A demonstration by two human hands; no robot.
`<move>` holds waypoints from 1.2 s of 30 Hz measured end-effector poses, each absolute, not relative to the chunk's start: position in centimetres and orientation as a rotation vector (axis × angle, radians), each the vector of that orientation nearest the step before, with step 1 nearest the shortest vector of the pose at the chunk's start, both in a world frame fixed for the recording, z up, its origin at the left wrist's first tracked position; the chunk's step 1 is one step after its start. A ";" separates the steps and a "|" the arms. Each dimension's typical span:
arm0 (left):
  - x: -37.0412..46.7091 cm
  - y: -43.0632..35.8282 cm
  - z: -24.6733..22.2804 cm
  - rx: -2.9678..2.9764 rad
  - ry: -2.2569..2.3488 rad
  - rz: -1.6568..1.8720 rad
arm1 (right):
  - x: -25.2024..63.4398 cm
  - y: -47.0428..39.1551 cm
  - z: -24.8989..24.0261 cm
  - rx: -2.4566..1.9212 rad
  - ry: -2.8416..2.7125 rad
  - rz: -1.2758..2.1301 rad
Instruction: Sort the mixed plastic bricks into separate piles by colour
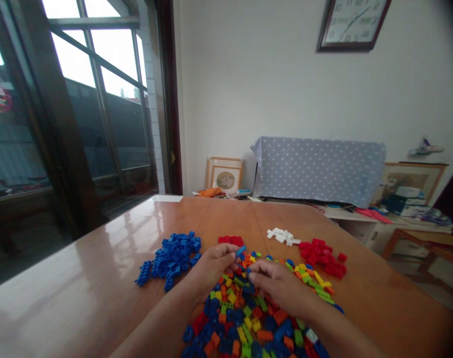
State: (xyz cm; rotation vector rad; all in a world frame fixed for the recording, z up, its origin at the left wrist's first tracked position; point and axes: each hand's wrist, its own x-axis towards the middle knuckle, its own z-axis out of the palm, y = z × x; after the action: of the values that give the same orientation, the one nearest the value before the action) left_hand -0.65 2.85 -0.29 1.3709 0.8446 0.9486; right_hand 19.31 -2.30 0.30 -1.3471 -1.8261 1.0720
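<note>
Wooden tabletop (99, 278): blue pile (172, 258), red pile (323, 258), white pile (282, 235) sorted; mixed heap (244, 318) at near edge remains. Your left hand (215, 263) pinches a blue brick (240, 250); right hand (274, 283) fingers pressed into heap.

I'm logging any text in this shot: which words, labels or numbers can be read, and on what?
Wall clock: numerals ring the dial, too blurred to quote.
Framed picture on the floor: no legible text.
Building blocks on the table: no markings visible.
Nothing else is readable.
</note>
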 end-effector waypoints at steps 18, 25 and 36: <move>-0.9 2.9 -0.7 1.630 0.893 0.805 | 20.6 -1.0 -0.4 -1.355 -1.617 0.983; -0.9 2.5 -1.0 1.730 0.866 0.736 | 20.1 -1.2 -0.7 -1.213 -1.777 1.026; -0.6 2.6 -1.2 1.572 0.816 0.779 | 19.5 -1.0 -1.6 -1.144 -1.715 1.158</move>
State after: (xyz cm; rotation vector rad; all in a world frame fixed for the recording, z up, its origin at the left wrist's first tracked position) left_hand -0.64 2.63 -1.18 1.5720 0.8155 0.7792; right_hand 19.54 -1.04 -1.61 -1.1444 -1.7153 1.1582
